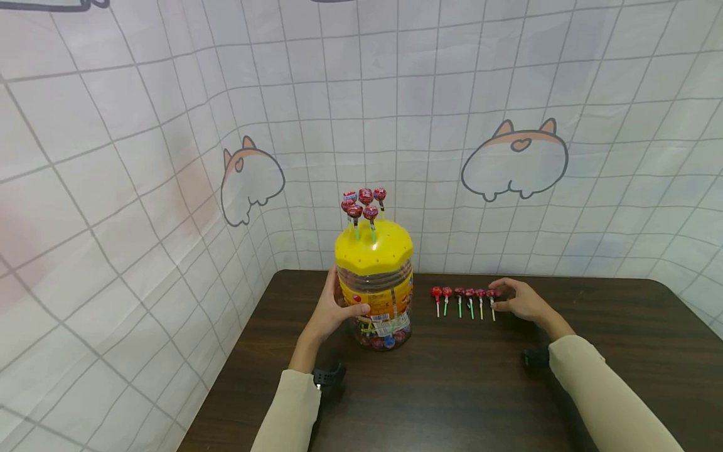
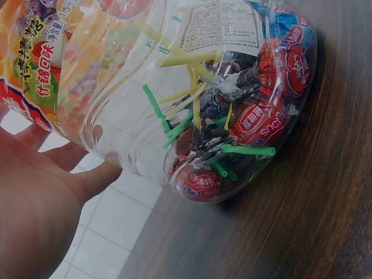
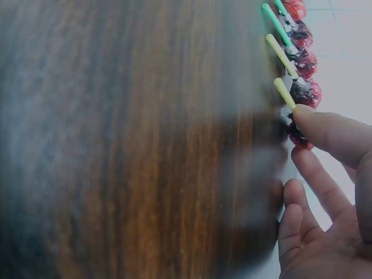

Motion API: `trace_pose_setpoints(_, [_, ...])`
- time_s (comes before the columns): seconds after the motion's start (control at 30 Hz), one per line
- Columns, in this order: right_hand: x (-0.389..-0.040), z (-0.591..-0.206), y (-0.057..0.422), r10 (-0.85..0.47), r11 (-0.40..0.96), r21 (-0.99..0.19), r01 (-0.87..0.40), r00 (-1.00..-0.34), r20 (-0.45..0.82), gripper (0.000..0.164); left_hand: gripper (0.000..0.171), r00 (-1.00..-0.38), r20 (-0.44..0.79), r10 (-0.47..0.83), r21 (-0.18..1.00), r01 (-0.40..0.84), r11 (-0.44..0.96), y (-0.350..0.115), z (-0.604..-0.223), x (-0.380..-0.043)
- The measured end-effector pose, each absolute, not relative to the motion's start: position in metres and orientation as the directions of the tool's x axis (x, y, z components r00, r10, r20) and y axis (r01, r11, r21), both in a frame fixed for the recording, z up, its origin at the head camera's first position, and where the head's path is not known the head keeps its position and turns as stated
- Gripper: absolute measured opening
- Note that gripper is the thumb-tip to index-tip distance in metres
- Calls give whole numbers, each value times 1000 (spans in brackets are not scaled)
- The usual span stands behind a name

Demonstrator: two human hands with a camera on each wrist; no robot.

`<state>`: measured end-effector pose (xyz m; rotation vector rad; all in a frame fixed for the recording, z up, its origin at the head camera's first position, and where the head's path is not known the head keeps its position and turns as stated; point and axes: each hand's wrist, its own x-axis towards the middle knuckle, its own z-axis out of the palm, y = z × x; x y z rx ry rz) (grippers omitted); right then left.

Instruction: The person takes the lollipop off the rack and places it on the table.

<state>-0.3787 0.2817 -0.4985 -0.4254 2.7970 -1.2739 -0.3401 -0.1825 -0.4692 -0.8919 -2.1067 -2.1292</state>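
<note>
A large clear candy jar [image 1: 380, 306] with a yellow lid [image 1: 390, 246] stands on the table, lollipops inside near its bottom. My left hand [image 1: 326, 314] holds the jar's left side, thumb across the front label; the other fingers are mostly hidden behind it. Several wrapped lollipops [image 1: 366, 196] stick up from the lid. To the right, more lollipops [image 1: 459, 293] lie in a row, heads toward the wall. At the row's right end, my right hand [image 1: 522, 302] pinches the last lollipop [image 3: 298, 132] between thumb and index finger, the other fingers loosely bent.
The dark wooden table [image 1: 440, 389] extends around the jar and the row. Behind it hangs a white grid-patterned cloth [image 1: 373, 94] with cartoon drawings, which also covers the left side. A dark band [image 1: 329, 375] sits on the left wrist.
</note>
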Motion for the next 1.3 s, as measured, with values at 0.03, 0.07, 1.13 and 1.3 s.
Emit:
trace_pose_setpoints(0.03, [-378,-498,282,-265,625,-744,-237,-961,83,52,97,-837,401,373,913,396,-93,-183,-469,-340])
trace_pose_setpoints(0.07, [-377,-497,282,-266,623,-744,-241,-960,88,51,97,-837,400,373,914,395,-94,-183,-469,-340])
trace_pose_setpoints(1.13, [-319,-300,123,-438,441,-617,-652,-757,486,36,100,-843,394,366,916,394,-78,-183,-469,-338])
trace_pose_setpoints(1.3, [-318,-291,88,-394,354,-634,-688,-724,566,38,100,-844,390,367,917,391,-76,-183,-469,-339])
